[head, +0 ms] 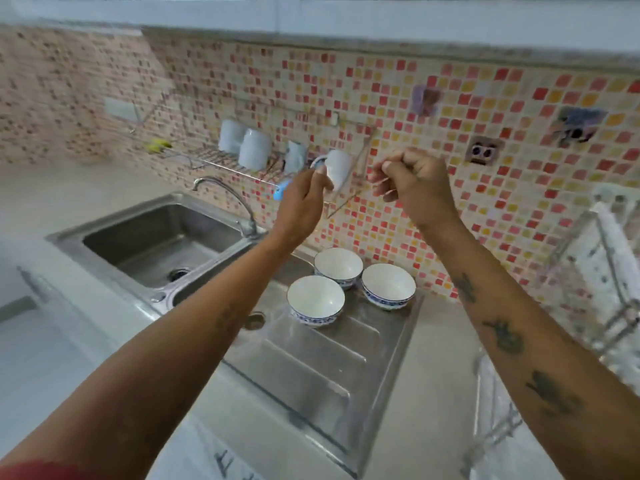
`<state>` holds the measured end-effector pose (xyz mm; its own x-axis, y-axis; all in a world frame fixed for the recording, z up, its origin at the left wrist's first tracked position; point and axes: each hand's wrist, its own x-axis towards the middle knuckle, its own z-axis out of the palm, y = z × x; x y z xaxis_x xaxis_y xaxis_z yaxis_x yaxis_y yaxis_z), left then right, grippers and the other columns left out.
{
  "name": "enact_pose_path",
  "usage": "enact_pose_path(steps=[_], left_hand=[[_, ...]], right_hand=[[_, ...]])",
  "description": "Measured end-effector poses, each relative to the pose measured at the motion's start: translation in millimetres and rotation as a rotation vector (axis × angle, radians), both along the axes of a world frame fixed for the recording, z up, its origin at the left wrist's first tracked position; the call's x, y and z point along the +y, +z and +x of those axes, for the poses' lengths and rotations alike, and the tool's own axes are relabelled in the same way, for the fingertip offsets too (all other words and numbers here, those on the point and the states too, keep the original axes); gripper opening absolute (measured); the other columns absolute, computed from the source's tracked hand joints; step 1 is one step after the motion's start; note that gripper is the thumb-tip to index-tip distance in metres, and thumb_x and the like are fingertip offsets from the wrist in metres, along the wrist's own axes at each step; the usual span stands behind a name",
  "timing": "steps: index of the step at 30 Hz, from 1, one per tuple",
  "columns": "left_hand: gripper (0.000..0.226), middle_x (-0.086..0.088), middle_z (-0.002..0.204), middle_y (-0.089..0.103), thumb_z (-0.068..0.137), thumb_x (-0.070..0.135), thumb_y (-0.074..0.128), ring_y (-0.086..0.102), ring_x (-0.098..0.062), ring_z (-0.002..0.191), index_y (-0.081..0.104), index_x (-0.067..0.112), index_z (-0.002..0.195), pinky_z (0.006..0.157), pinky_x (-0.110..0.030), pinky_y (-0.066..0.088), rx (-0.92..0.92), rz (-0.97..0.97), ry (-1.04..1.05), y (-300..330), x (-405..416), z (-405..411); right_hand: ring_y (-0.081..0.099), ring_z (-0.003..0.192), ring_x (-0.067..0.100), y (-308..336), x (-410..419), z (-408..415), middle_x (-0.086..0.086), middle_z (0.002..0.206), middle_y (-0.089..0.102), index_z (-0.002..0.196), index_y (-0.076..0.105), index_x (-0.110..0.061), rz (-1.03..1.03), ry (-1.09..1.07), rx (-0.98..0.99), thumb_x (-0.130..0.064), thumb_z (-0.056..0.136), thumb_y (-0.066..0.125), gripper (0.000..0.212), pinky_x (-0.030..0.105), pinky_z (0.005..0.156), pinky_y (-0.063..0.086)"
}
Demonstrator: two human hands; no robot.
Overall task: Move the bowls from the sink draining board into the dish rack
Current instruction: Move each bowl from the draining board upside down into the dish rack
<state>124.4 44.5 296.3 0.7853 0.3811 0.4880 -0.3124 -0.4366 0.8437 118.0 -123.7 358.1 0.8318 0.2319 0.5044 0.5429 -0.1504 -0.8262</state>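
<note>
The fingers (388,174) of the right hand (415,183) are curled into a loose fist in which nothing is held, raised in front of the red, orange and cream mosaic-tiled wall (485,98). The fingers (317,174) of the left hand (304,199) are drawn narrow at the lower edge of a white ceramic mug (337,169) turned upside down; whether the mug is gripped or only touched cannot be told, as the view is blurred there. Both forearms are stretched out above the stainless-steel draining board (311,368) of the sink, well clear of it.

Lower down, three white bowls with blue patterned bands are found on the draining board, all upright and empty: a near-left bowl (315,300), a far bowl (338,265) and a right-hand bowl (388,285), set close together. None is touched by either hand.

On the wall behind the sink, a wire dish rack (221,161) is seen, loaded with more upturned white mugs (254,148) and no bowls. A second metal rack (602,271) stands on the pale surface (433,393) at the right edge, too blurred to be read.

The task is judged to be at its start: no bowl has been moved, and all three are left to be lifted and placed.
</note>
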Motion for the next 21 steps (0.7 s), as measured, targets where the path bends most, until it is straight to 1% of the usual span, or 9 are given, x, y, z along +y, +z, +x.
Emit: enact_pose_path(steps=[4, 7, 9, 11, 13, 16, 17, 19, 21], left_hand=[[0.040, -0.006, 0.097, 0.064, 0.100, 0.036, 0.036, 0.059, -0.025, 0.092, 0.064, 0.018, 0.078, 0.089, -0.038, 0.047, 0.206, -0.088, 0.101, -49.1, 73.6, 17.4], [0.047, -0.010, 0.099, 0.065, 0.103, 0.039, 0.032, 0.061, -0.027, 0.097, 0.067, 0.011, 0.089, 0.093, -0.039, 0.048, 0.297, -0.209, 0.076, -93.5, 105.9, 26.6], [0.053, -0.009, 0.094, 0.062, 0.104, 0.040, 0.029, 0.055, -0.021, 0.089, 0.065, 0.001, 0.108, 0.080, -0.032, 0.045, 0.363, -0.285, 0.074, -122.9, 117.0, 31.1], [0.053, -0.004, 0.081, 0.056, 0.103, 0.045, 0.027, 0.049, -0.019, 0.076, 0.063, 0.007, 0.106, 0.066, -0.030, 0.038, 0.467, -0.356, 0.072, -153.0, 123.2, 38.8], [0.056, -0.002, 0.076, 0.051, 0.100, 0.054, 0.025, 0.044, -0.016, 0.065, 0.061, 0.012, 0.097, 0.061, -0.030, 0.035, 0.579, -0.461, 0.080, -181.6, 125.2, 45.6], [0.056, -0.001, 0.074, 0.046, 0.099, 0.058, 0.021, 0.041, -0.014, 0.064, 0.052, 0.018, 0.076, 0.059, -0.027, 0.032, 0.681, -0.575, 0.071, -217.5, 118.1, 55.2], [0.057, -0.003, 0.080, 0.052, 0.099, 0.058, 0.021, 0.047, -0.016, 0.070, 0.054, 0.016, 0.079, 0.063, -0.028, 0.036, 0.696, -0.619, 0.069, -226.7, 114.2, 59.6], [0.065, -0.013, 0.120, 0.061, 0.099, 0.057, 0.024, 0.057, -0.024, 0.111, 0.060, 0.006, 0.119, 0.096, -0.036, 0.043, 0.702, -0.733, 0.056, -240.7, 105.4, 66.0], [0.071, -0.014, 0.152, 0.041, 0.100, 0.056, 0.022, 0.038, -0.027, 0.140, 0.039, 0.005, 0.145, 0.118, -0.042, 0.026, 0.720, -0.789, 0.032, -245.0, 95.5, 69.2]], right_hand=[[0.056, 0.056, 0.012, -65.9, 45.7, 56.5, 0.002, 0.071, 0.064, 0.089, 0.068, 0.001, -0.065, -0.037, 0.270, -0.007, 0.093, 0.048, 0.022, 0.020, 0.051, 0.046], [0.053, 0.058, 0.015, -125.0, 64.3, 92.5, 0.004, 0.072, 0.063, 0.074, 0.064, -0.010, -0.066, -0.111, 0.461, -0.014, 0.090, 0.052, 0.021, 0.025, 0.053, 0.042], [0.053, 0.068, 0.020, -163.7, 70.6, 113.5, 0.003, 0.073, 0.060, 0.070, 0.060, -0.017, -0.071, -0.176, 0.565, -0.024, 0.088, 0.053, 0.021, 0.031, 0.063, 0.040], [0.053, 0.083, 0.023, -200.9, 73.0, 130.5, 0.004, 0.086, 0.059, 0.087, 0.065, -0.012, -0.108, -0.228, 0.661, -0.037, 0.087, 0.050, 0.029, 0.038, 0.074, 0.042], [0.051, 0.092, 0.024, -234.0, 71.9, 140.3, 0.006, 0.101, 0.055, 0.118, 0.062, -0.005, -0.180, -0.280, 0.760, -0.047, 0.086, 0.045, 0.055, 0.040, 0.083, 0.042], [0.053, 0.105, 0.029, -265.4, 70.7, 145.8, 0.012, 0.114, 0.056, 0.132, 0.052, -0.003, -0.193, -0.321, 0.873, -0.049, 0.093, 0.041, 0.061, 0.043, 0.096, 0.043], [0.053, 0.114, 0.031, -272.1, 71.6, 146.8, 0.014, 0.125, 0.056, 0.135, 0.049, -0.004, -0.186, -0.330, 0.897, -0.049, 0.095, 0.040, 0.061, 0.045, 0.102, 0.042], [0.046, 0.130, 0.033, -282.8, 75.0, 146.0, 0.015, 0.144, 0.048, 0.142, 0.044, -0.008, -0.159, -0.340, 0.922, -0.047, 0.097, 0.038, 0.059, 0.046, 0.110, 0.037], [0.037, 0.139, 0.030, -294.0, 78.5, 143.3, 0.009, 0.154, 0.037, 0.149, 0.034, -0.017, -0.095, -0.324, 0.931, -0.046, 0.099, 0.036, 0.057, 0.045, 0.115, 0.031]])
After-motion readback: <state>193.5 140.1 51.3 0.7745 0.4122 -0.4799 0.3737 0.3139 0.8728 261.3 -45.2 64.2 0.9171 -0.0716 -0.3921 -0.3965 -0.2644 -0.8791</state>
